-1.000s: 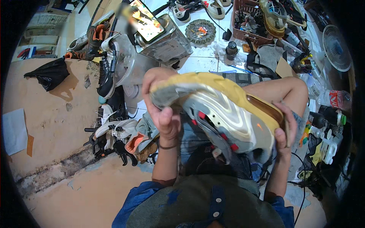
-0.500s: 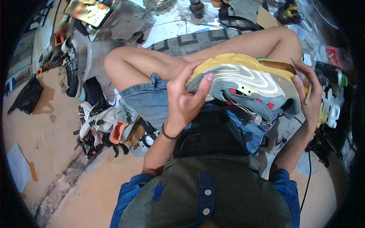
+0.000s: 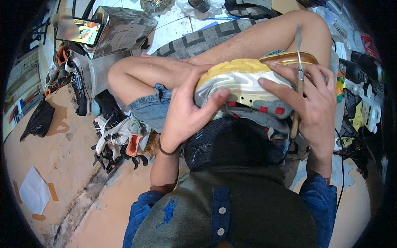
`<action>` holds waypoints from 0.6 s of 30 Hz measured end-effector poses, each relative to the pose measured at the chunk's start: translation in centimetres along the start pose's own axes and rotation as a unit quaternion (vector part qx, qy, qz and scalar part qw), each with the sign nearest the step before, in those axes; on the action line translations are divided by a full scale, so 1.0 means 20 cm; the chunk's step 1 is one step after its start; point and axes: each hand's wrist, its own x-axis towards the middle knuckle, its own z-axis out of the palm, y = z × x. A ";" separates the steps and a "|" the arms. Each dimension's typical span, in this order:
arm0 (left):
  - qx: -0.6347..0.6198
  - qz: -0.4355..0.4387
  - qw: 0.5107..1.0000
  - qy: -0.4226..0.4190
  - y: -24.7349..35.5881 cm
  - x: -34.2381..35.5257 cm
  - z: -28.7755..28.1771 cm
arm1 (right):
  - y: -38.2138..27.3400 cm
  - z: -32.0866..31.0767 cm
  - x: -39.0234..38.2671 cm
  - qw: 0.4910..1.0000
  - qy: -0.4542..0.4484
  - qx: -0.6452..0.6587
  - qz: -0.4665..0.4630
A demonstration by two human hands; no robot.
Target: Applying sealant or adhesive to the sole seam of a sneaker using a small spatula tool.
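Observation:
A grey and white sneaker [image 3: 231, 84] with a yellow sole and red accents lies on its side over my lap, sole facing away from me. My left hand [image 3: 186, 107] grips its left end, thumb on the white sidewall. At the other end my right hand [image 3: 316, 105] presses its fingers against the sidewall and sole. That same hand keeps a small spatula [image 3: 300, 84] with a wooden handle and thin metal blade, blade pointing away from me. A glossy brown section [image 3: 295, 57] of the sole shows beside the blade. The shoe's opening is partly hidden.
Several clamps and shoes lie in a pile [image 3: 113, 140] to the left, with more shoes [image 3: 78, 89] beyond. A phone [image 3: 84, 31] leans against a metal can [image 3: 120, 31]. White bottles [image 3: 370, 109] and a black cable [image 3: 342, 177] are on the right.
My right hand has shifted from the sneaker's far end onto its sidewall, and the spatula now stands upright in view. The sneaker has moved slightly left and tilted.

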 end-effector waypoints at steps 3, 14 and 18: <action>0.001 -0.032 0.999 -0.025 0.00 0.03 0.08 | 0.04 -0.01 0.02 0.998 -0.020 0.033 -0.050; -0.003 -0.084 0.994 -0.072 0.00 0.06 0.07 | 0.13 0.04 0.04 0.990 0.002 0.064 -0.129; -0.014 -0.101 0.991 -0.085 0.00 0.07 0.06 | 0.13 0.04 0.05 0.988 0.003 0.065 -0.138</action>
